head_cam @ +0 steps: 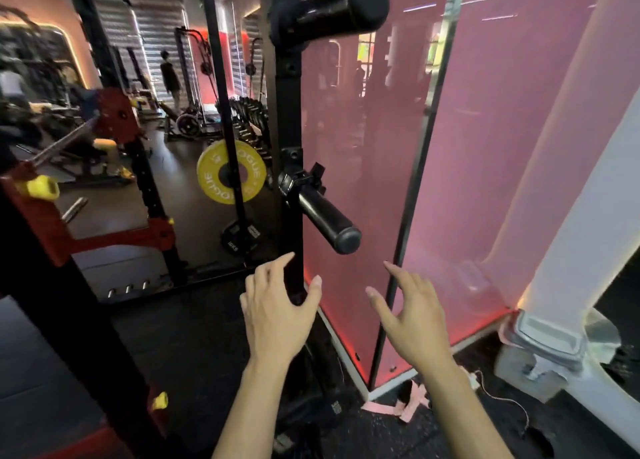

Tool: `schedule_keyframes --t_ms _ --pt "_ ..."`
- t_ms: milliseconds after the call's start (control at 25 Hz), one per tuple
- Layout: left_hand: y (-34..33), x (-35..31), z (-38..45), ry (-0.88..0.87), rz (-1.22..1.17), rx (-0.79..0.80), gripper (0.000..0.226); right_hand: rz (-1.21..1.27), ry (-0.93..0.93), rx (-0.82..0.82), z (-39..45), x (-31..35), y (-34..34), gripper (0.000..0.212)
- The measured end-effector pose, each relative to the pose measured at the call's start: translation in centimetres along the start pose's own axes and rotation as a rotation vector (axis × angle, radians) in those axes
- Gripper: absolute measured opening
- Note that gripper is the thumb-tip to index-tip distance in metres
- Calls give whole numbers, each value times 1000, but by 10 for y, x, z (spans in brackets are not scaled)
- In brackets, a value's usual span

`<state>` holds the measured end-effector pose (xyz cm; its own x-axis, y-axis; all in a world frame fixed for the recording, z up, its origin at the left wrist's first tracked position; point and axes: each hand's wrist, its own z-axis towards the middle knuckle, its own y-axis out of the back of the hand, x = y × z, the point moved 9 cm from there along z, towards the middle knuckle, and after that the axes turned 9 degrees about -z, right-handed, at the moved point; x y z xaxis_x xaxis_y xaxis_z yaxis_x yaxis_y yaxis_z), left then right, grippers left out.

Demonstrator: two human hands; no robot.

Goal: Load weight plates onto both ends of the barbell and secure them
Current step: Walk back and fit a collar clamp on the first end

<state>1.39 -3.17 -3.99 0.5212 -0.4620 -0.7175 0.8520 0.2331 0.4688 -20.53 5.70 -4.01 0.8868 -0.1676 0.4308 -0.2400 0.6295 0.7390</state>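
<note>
My left hand (277, 309) and my right hand (412, 320) are both raised with relaxed, spread fingers and hold nothing. They hover below a black storage peg (325, 219) that juts from the black rack upright (289, 119); a black clamp collar (301, 181) sits at the peg's base. A second, thicker peg (332, 8) sticks out higher up. Behind the upright a yellow weight plate (231, 171) hangs on the rack, and a small black plate (239, 238) sits lower down. At the left, the steel barbell (59, 147) rests on a red rack with yellow hooks (43, 186).
A pink glass wall (485, 147) stands close on the right with a white pillar (571, 250) beyond it. Pink tape (401, 406) and a white cable (502, 399) lie on the dark rubber floor. A dumbbell rack (249, 115) and a person (169, 77) are in the background.
</note>
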Motion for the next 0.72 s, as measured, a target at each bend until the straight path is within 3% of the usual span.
schedule_keyframes --t_ms 200,440,720 --pt "-32 13 48 95 86 -104 60 80 118 55 89 -13 -48 56" --pt "-25 26 99 154 185 -267 62 169 286 164 170 23 -100 67" --pt "-46 24 154 17 160 -176 87 257 342 161 202 56 -125 74"
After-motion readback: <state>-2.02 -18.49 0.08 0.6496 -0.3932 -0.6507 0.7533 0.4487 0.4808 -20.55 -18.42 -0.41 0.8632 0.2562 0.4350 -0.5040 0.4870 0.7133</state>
